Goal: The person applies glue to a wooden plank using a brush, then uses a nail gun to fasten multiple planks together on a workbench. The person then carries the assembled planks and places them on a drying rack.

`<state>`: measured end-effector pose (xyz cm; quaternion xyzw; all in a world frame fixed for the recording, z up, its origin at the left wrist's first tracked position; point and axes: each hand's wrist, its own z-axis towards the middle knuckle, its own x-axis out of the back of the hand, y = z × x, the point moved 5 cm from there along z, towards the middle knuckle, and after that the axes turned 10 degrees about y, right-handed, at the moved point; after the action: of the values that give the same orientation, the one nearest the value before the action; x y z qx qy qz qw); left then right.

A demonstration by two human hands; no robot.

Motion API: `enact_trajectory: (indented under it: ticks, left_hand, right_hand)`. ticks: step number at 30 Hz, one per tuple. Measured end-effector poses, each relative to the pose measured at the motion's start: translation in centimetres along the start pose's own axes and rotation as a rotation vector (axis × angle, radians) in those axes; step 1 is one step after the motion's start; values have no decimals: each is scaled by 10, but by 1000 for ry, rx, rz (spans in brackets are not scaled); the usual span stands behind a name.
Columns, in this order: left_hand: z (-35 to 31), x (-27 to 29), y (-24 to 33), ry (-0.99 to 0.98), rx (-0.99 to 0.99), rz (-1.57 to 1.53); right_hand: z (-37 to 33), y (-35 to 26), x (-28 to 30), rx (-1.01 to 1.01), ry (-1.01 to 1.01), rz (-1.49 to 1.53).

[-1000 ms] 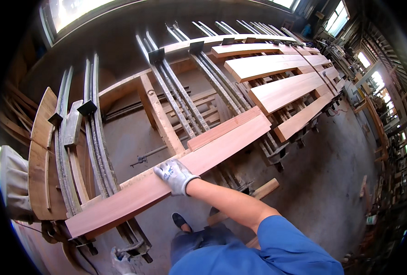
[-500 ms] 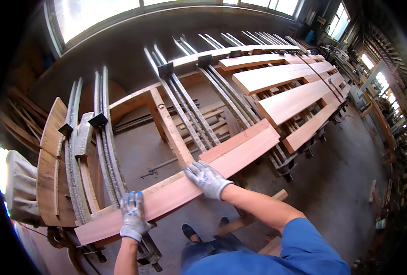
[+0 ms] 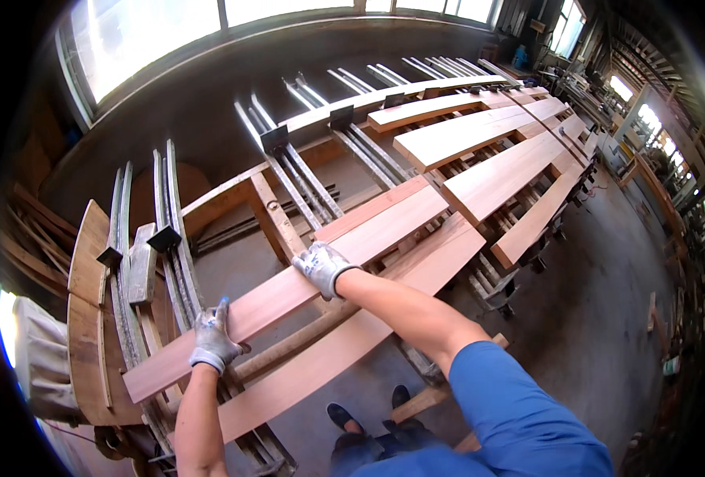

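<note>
A long pale-pink wooden board (image 3: 269, 306) lies slantwise across metal bar clamps in front of me. My left hand (image 3: 214, 340), in a grey-white glove, is closed on the board near its left end. Farther along to the right, my right hand (image 3: 321, 269), gloved alike, grips the same board, its fingers over the far edge. Touching the board's far side is a redder wooden strip (image 3: 380, 208). A second long board (image 3: 313, 376) lies nearer to me, apart from the first, partly covered by my right forearm.
Bar clamps (image 3: 177, 234) stand with their ends up along the far side. Several wide planks (image 3: 503, 171) rest on the rack at right. A wooden frame beam (image 3: 275, 215) crosses behind the board. Below, timber pieces (image 3: 420, 401) lie by my feet; a cloth-covered object (image 3: 46, 358) stands at left.
Both hands have pushed the upper board away from me, along with the redder strip. The nearer board, hidden before, now shows, with a gap between the two.
</note>
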<state>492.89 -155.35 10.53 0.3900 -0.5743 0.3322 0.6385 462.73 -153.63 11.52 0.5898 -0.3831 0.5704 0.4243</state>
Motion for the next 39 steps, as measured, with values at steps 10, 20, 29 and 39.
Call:
enact_trajectory:
  ticks: [10, 20, 29, 39]
  left_hand:
    - [-45, -28, 51, 279, -104, -104]
    - [-137, -43, 111, -36, -200, -136]
    - [-183, -45, 127, -40, -265, -199]
    - [-206, -48, 130, -82, -253, -176]
  right_hand:
    - [-64, -27, -18, -164, 210, 203]
    - [-163, -54, -43, -28, 6, 118]
    - [-222, -80, -33, -17, -42, 179]
    - [-232, -88, -22, -20, -19, 226]
